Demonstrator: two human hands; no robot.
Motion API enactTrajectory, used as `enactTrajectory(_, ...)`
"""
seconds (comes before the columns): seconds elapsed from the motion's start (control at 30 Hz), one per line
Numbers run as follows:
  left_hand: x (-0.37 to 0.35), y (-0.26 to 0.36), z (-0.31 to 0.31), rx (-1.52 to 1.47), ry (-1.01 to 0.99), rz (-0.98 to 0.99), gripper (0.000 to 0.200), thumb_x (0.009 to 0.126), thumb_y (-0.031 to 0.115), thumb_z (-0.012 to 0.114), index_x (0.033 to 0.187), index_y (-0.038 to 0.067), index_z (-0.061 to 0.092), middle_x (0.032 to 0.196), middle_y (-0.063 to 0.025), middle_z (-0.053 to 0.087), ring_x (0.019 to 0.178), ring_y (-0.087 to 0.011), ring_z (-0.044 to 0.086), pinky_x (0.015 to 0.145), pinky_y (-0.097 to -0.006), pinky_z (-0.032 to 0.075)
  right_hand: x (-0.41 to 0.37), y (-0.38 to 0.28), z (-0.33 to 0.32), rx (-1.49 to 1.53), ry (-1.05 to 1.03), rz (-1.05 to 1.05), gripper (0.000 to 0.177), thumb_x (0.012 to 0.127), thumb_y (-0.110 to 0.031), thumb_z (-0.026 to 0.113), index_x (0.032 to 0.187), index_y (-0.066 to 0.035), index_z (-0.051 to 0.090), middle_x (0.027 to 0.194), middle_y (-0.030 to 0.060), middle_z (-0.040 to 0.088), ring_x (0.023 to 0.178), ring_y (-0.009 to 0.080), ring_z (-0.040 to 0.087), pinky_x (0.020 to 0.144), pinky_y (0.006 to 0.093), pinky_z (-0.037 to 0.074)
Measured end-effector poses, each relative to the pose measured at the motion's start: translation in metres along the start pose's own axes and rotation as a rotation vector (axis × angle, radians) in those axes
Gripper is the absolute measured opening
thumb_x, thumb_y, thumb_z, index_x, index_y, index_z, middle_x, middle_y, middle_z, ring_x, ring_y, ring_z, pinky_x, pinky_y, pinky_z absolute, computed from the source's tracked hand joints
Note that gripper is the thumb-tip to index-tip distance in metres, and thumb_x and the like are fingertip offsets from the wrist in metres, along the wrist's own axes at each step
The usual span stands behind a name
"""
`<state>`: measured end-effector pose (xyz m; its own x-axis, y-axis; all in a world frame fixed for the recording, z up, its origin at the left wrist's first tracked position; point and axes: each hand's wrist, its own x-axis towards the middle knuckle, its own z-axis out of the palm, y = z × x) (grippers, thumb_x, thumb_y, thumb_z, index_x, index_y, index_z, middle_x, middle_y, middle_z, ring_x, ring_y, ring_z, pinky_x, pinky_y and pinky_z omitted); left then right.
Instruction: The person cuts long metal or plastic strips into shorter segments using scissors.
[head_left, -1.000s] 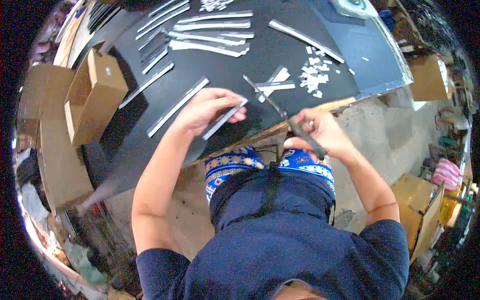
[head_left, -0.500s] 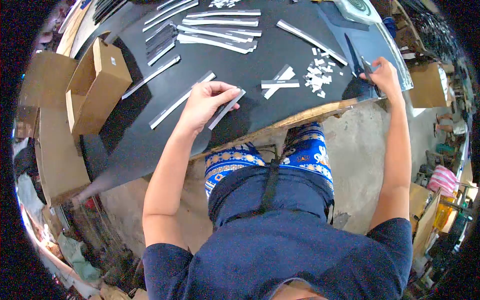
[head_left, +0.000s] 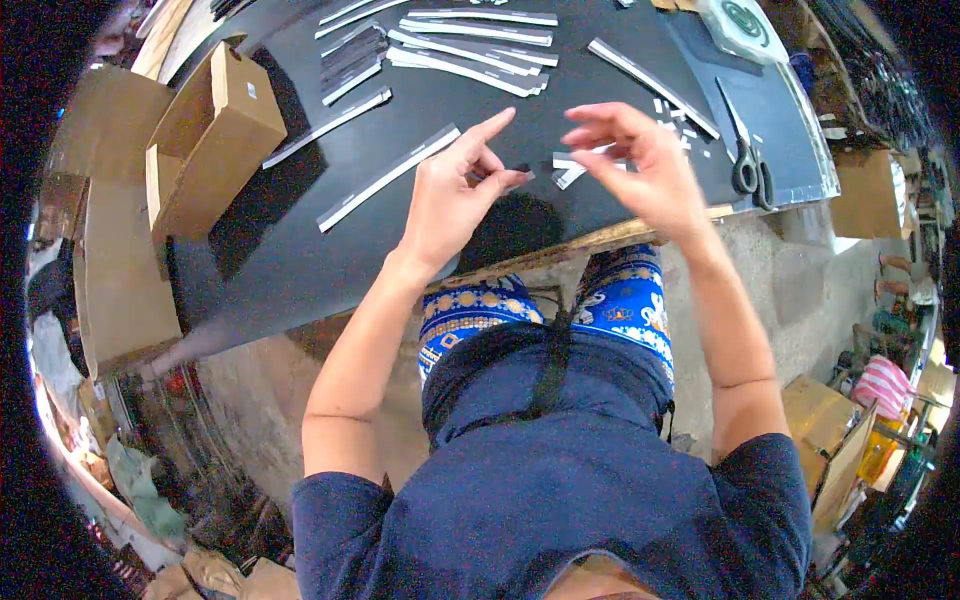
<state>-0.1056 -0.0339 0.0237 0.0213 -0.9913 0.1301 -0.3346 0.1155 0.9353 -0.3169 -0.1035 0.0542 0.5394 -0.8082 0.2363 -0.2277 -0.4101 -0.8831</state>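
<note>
My left hand (head_left: 455, 200) is above the table near its front edge, index finger stretched out. Its thumb and curled fingers pinch a black-and-white strip (head_left: 522, 175), of which only a small dark end shows. My right hand (head_left: 650, 170) is to its right, holding nothing, fingers apart and slightly blurred. Behind the right fingers lie crossed short strips (head_left: 570, 178), partly hidden. A pair of scissors (head_left: 746, 165) lies on the table right of my right hand. One long black-and-white strip (head_left: 385, 183) lies left of my left hand.
Several strips (head_left: 475, 50) lie in rows at the back of the black table (head_left: 290, 290). Another long strip (head_left: 655, 88) lies at back right, near small white cut pieces (head_left: 690, 133). A cardboard box (head_left: 225, 140) stands at left, and a clear plastic bag (head_left: 742, 30) at far right.
My right hand has let go of the scissors, which now lie on the table, and has moved left towards my left hand. The left hand's strip has turned and is mostly hidden.
</note>
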Motion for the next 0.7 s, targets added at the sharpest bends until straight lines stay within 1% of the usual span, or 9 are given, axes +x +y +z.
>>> enactTrajectory(0.13,-0.005,0.013,-0.004,0.011,0.049,0.055,0.064,0.077,-0.007,0.067,0.135,0.013,0.050,0.071,0.0018,0.057,0.066,-0.0033,0.050,0.061,-0.0193,0.044,0.005,-0.001,0.039,0.313,-0.097,0.120,0.033,0.081,-0.008,0.063,0.113,-0.003,0.057,0.091,0.0064,0.068,0.082,0.0118,0.063,0.073,0.0257,0.051)
enactTrajectory(0.27,-0.007,0.010,-0.012,0.052,0.043,0.080,0.064,0.075,-0.007,0.067,0.133,0.015,0.052,0.075,0.0005,0.057,0.066,-0.0042,0.050,0.060,-0.0208,0.046,0.014,-0.003,0.050,0.316,-0.128,0.090,0.030,0.080,-0.005,0.060,0.110,-0.002,0.058,0.088,0.0068,0.068,0.081,0.0114,0.063,0.073,0.0261,0.051)
enactTrajectory(0.43,-0.013,-0.004,-0.018,0.108,0.061,0.171,0.066,0.073,-0.009,0.066,0.133,0.014,0.052,0.079,-0.0008,0.059,0.068,-0.0051,0.052,0.061,-0.0221,0.047,0.023,-0.002,0.056,0.073,-0.192,-0.014,0.028,0.076,0.000,0.059,0.104,-0.002,0.060,0.083,0.0091,0.068,0.078,0.0145,0.066,0.073,0.0280,0.051)
enactTrajectory(0.5,-0.018,-0.010,-0.021,0.103,0.075,0.167,0.056,0.074,-0.005,0.068,0.126,0.012,0.058,0.082,-0.0044,0.063,0.069,-0.0119,0.059,0.064,-0.0265,0.050,0.025,0.004,0.065,0.058,-0.151,-0.049,0.028,0.076,0.001,0.060,0.103,-0.003,0.061,0.084,0.0093,0.068,0.078,0.0162,0.067,0.073,0.0287,0.051)
enactTrajectory(0.53,-0.021,-0.014,-0.026,0.107,0.082,0.163,0.056,0.074,-0.005,0.068,0.126,0.012,0.058,0.082,-0.0044,0.063,0.069,-0.0119,0.059,0.064,-0.0265,0.050,0.025,0.006,0.069,0.040,-0.102,-0.081,0.027,0.075,0.002,0.061,0.102,-0.004,0.062,0.084,0.0096,0.068,0.079,0.0179,0.068,0.073,0.0294,0.051)
enactTrajectory(0.6,-0.028,-0.022,-0.039,0.406,0.124,0.249,0.038,0.074,0.004,0.070,0.111,0.011,0.067,0.087,-0.0072,0.066,0.079,-0.0197,0.063,0.080,-0.0351,0.050,0.026,0.008,0.070,0.019,-0.092,-0.070,0.027,0.075,0.002,0.062,0.101,-0.004,0.062,0.084,0.0096,0.069,0.080,0.0183,0.068,0.073,0.0296,0.051)
enactTrajectory(0.63,-0.033,-0.028,-0.044,0.409,0.125,0.244,0.038,0.074,0.004,0.070,0.111,0.011,0.067,0.087,-0.0072,0.066,0.079,-0.0197,0.063,0.080,-0.0351,0.050,0.025,0.010,0.071,-0.006,-0.075,-0.053,0.026,0.076,0.002,0.063,0.101,-0.004,0.063,0.084,0.0097,0.069,0.082,0.0188,0.068,0.073,0.0298,0.051)
enactTrajectory(0.67,-0.039,-0.035,-0.048,0.529,0.185,0.300,0.031,0.074,0.007,0.071,0.105,0.011,0.069,0.087,-0.0076,0.066,0.083,-0.0217,0.063,0.088,-0.0392,0.046,0.025,0.012,0.071,-0.011,-0.074,-0.027,0.025,0.077,0.006,0.062,0.101,-0.001,0.063,0.085,0.0067,0.068,0.082,0.0129,0.065,0.077,0.0257,0.050)
enactTrajectory(0.7,-0.043,-0.038,-0.050,0.649,0.244,0.358,0.024,0.074,0.011,0.071,0.098,0.010,0.071,0.088,-0.0080,0.067,0.088,-0.0237,0.063,0.096,-0.0433,0.042,0.024,0.016,0.072,-0.009,-0.077,-0.028,0.025,0.077,0.006,0.062,0.101,-0.001,0.063,0.085,0.0067,0.068,0.082,0.0129,0.065,0.077,0.0257,0.050)
